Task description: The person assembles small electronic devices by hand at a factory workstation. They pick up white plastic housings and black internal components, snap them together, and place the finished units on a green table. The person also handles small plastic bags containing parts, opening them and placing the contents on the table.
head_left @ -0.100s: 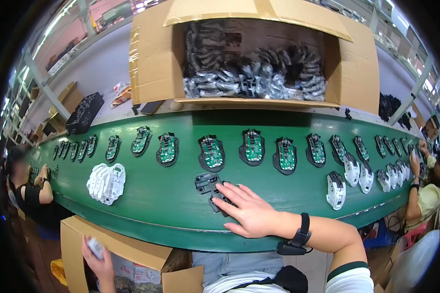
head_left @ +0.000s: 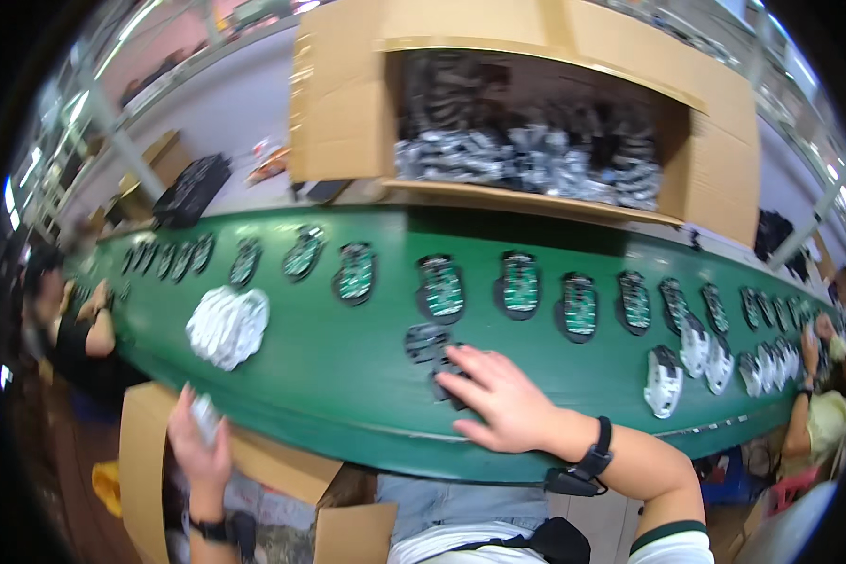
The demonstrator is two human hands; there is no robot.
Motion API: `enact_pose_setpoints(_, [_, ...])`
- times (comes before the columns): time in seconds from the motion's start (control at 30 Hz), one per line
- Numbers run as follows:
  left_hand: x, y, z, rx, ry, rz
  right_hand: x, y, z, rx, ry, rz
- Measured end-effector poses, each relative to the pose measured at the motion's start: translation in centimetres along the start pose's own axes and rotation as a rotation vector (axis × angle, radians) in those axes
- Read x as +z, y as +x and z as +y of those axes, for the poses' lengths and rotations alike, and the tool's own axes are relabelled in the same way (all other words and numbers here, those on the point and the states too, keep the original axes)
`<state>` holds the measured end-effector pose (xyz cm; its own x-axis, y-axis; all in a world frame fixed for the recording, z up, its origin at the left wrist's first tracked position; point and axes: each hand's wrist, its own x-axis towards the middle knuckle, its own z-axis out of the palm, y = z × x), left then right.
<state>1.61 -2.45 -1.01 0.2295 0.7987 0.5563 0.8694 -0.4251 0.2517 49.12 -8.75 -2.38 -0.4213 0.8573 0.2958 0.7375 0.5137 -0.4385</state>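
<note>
On the green work surface, my right hand (head_left: 509, 404) rests with fingers spread over dark plastic mouse parts (head_left: 427, 344), partly covered by the fingertips. At lower left my left hand (head_left: 200, 449) is raised above an open cardboard box, its fingers closed around a small silvery-grey wrapped piece (head_left: 205, 419); blur hides its exact kind. Just beyond my right hand stand mouse bases with green circuit boards (head_left: 440, 288), part of a long row. A pile of white plastic mouse shells (head_left: 227, 327) lies on the left of the surface.
An open carton (head_left: 343, 122) of bagged parts stands at the back. The lower cardboard box (head_left: 146, 470) sits left of my lap. Several white and black mouse shells (head_left: 664, 382) lie to the right. Other people work at the far left (head_left: 85, 338) and far right (head_left: 813, 423).
My left hand has risen from the lower box toward the table edge, still holding the silvery-grey piece. The view has shifted slightly, while my right hand stays on the dark parts.
</note>
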Motion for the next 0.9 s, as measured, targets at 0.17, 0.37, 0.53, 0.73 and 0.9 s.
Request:
enact_pose_setpoints(0.17, [3.3, 6.8, 0.7, -0.051, -0.384, -0.143, -0.2, 1.4, -0.4, 0.079, -0.022, 0.157])
enact_pose_setpoints(0.37, [6.0, 6.7, 9.0, -0.085, -1.071, -0.285, 0.0, 2.5, 0.0, 0.143, 0.063, 0.156])
enact_pose_setpoints(0.53, [10.0, 9.9, 15.6, -0.055, -1.255, -0.19, 0.1, 2.6, 0.6, 0.172, 0.124, 0.142])
enact_pose_setpoints(0.73, [15.1, 12.1, 16.6, 0.079, -0.672, -0.077, -0.1, 1.9, 2.1, 0.118, 0.093, 0.218])
enact_pose_setpoints(0.9, [10.1, 10.8, 15.5, -0.061, -0.593, -0.552, -0.8, 3.4, 0.0, 0.242, -0.064, 0.105])
